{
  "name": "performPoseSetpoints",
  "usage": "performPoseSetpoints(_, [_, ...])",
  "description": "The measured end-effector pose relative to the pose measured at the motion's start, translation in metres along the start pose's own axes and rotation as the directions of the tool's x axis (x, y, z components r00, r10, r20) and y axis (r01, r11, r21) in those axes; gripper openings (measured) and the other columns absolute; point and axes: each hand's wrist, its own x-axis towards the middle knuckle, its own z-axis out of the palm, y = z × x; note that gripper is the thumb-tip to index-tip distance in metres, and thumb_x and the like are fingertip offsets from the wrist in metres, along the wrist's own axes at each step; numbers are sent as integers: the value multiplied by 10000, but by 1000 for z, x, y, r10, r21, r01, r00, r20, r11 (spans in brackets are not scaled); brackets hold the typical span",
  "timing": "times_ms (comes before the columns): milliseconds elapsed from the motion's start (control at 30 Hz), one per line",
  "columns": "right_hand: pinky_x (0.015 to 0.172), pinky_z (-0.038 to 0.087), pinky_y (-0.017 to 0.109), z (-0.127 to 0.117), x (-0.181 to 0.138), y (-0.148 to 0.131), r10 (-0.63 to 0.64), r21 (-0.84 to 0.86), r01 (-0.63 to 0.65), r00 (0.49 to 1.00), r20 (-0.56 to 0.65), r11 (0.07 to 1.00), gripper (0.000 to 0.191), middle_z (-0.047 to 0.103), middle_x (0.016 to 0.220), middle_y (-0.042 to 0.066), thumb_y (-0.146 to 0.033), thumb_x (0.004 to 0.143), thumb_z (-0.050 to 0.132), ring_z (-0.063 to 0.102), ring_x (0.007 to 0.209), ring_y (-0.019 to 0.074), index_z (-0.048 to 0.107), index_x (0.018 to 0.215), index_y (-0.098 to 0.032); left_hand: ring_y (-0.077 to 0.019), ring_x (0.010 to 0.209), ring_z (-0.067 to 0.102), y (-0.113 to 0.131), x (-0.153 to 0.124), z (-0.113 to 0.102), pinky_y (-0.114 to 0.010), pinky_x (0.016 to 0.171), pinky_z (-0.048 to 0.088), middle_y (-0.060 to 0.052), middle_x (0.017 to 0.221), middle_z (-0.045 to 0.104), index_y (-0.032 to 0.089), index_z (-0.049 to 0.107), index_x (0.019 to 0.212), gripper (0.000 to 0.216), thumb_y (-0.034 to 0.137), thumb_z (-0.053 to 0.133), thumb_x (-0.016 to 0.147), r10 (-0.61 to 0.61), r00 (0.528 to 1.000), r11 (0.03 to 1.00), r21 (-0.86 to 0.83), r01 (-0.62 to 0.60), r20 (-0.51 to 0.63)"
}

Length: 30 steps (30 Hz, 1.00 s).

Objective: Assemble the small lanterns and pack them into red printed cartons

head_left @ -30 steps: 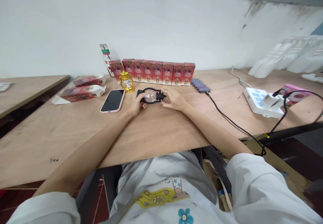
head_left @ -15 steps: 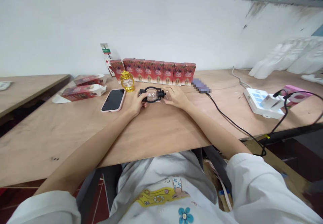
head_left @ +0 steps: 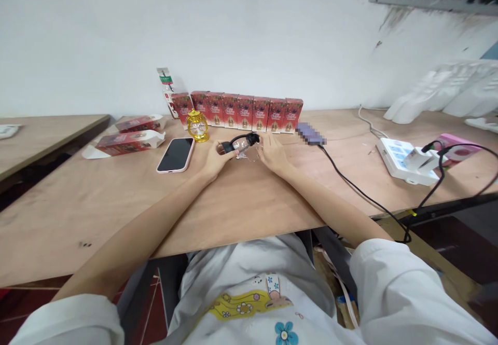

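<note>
A small black lantern (head_left: 241, 144) with a clear globe lies sideways, tilted, its top pointing right. My left hand (head_left: 218, 159) is closed around its base end, the thumb along the near side. At the lantern's top end, my right hand (head_left: 272, 152) has its fingers bent together; what they pinch, if anything, is too small to make out. Thin, shiny wire-like bits (head_left: 244, 156) show on the table below the lantern, between both hands. Behind my left hand stands a gold lantern (head_left: 197, 125) with a clear globe, upright.
Red printed boxes (head_left: 245, 112) stand in a row near the wall. A phone (head_left: 176, 155) lies left of my left hand, with opened red boxes (head_left: 126, 142) beyond it. On the right are a purple, blurred-out device (head_left: 310, 133), its black cable and a white power strip (head_left: 404, 161).
The black lantern has tilted, its top end rising away from me. My left hand has shifted its hold at the base, and my right hand's fingers have drawn together by the top.
</note>
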Motion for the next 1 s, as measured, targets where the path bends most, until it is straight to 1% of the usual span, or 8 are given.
performPoseSetpoints(100, [864,486,388,0,-4,-16,-90,92,91,996,-21,992,411,617,1032,142,-117,908,333,576,993,253,500,1283,-105,-139,726,591,-3,3,-1,-273,706,460,17,755,613,175,516,807,412,257,816,538,-58,998,982,-182,50,-39])
performPoseSetpoints(200, [851,462,391,-2,-6,-35,-273,139,265,961,43,954,378,632,1026,136,-137,915,361,564,971,249,541,1247,-117,-126,701,602,-3,7,-4,-285,720,484,18,756,623,172,521,801,394,246,812,546,-140,990,919,-377,116,-36])
performPoseSetpoints(367, [845,415,399,-5,-8,-58,-409,155,387,899,154,909,351,635,1078,147,-138,893,426,539,1004,260,579,1208,-119,-169,813,659,1,9,-9,-316,787,518,-11,791,662,173,564,824,267,277,743,655,-220,974,838,-502,214,50])
performPoseSetpoints(533, [868,415,418,-6,-8,-56,-210,179,186,970,125,966,309,634,1086,162,-235,920,444,551,997,278,584,1165,-111,-212,968,666,6,6,-9,-315,817,551,-52,916,719,166,636,875,182,287,667,742,-247,960,796,-537,279,133])
performPoseSetpoints(667, [915,435,421,-4,-8,-49,-50,355,11,994,102,935,337,647,1083,129,-427,909,527,575,1026,268,577,1104,-155,-229,1003,664,5,4,-7,-346,848,561,-62,980,729,165,660,926,235,295,702,734,-210,950,821,-486,300,231])
performPoseSetpoints(767, [901,469,407,0,-7,-46,106,533,-157,987,124,832,359,659,1053,91,-529,871,566,606,997,238,561,1015,-200,-220,1015,658,1,3,-6,-344,875,549,-55,997,725,176,662,937,295,292,767,688,-184,954,857,-436,274,237])
performPoseSetpoints(900, [826,520,367,9,-5,-41,343,732,-356,923,176,581,475,675,980,72,-582,779,649,654,895,200,485,1025,-210,-234,1095,627,0,1,-3,-377,961,506,-68,1086,704,178,672,1004,421,258,830,622,-128,951,905,-360,229,282])
performPoseSetpoints(1000, [785,533,343,15,-3,-35,375,806,-399,895,240,437,577,691,991,67,-573,704,718,670,859,182,469,1079,-211,-237,1114,617,1,-1,-1,-369,978,493,-68,1106,696,175,686,997,446,237,852,588,-115,961,932,-307,192,252])
